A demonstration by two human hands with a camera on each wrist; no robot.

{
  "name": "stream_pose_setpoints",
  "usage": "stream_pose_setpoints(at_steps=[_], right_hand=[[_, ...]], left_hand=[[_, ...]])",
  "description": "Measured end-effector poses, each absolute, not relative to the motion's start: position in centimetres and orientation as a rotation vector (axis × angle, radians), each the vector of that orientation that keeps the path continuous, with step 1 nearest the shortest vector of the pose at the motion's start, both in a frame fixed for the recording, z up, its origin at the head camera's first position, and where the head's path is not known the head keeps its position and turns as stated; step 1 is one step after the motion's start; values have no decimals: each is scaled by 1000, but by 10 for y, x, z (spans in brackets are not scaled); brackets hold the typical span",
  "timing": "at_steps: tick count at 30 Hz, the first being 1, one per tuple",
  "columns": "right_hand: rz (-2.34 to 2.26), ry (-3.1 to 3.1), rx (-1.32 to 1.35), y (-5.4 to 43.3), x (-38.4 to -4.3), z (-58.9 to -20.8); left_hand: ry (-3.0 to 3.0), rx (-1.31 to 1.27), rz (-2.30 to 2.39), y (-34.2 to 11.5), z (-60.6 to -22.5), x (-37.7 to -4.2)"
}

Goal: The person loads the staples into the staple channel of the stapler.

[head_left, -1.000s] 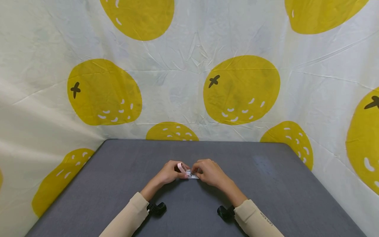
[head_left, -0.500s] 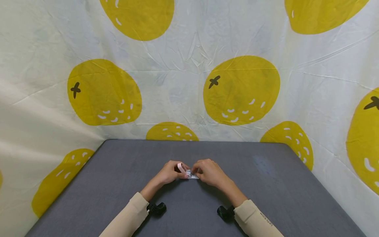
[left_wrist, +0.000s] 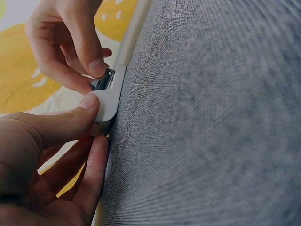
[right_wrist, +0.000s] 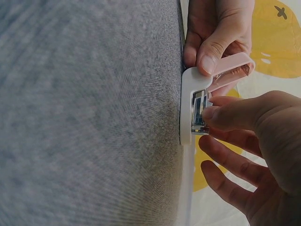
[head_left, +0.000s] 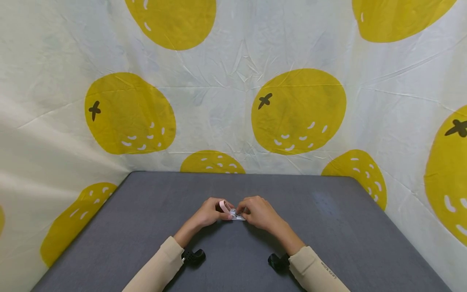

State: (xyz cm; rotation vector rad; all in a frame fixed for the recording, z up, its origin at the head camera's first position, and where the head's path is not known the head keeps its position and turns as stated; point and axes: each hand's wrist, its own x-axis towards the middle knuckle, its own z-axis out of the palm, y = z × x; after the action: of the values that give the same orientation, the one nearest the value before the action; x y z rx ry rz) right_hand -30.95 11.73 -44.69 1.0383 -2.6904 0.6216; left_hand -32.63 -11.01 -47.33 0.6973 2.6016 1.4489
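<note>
A small stapler with a white base [right_wrist: 186, 106] stands on the table in front of me. Its pink top [right_wrist: 234, 61] is swung up, baring the metal magazine [right_wrist: 198, 110]. My left hand [head_left: 208, 211] grips the hinge end, thumb on the white side in the left wrist view. From the other end, my right hand [head_left: 260, 213] pinches at the magazine with thumb and index finger, while its other fingers spread loosely below in the right wrist view. Whether a strip of staples lies between those fingertips I cannot tell.
The grey cloth-covered table [head_left: 182, 188] stretches out around both hands. Behind it and to the sides hangs a white curtain [head_left: 219, 117] printed with yellow fruit. Black wrist cameras [head_left: 195, 257] sit at both sleeve cuffs.
</note>
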Motion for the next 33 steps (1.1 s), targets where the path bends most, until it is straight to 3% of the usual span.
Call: stream_pose_setpoints(at_steps=[33], right_hand=[[624, -2705, 1034, 116, -310, -449]], left_hand=[[2609, 682, 1432, -110, -474, -327]])
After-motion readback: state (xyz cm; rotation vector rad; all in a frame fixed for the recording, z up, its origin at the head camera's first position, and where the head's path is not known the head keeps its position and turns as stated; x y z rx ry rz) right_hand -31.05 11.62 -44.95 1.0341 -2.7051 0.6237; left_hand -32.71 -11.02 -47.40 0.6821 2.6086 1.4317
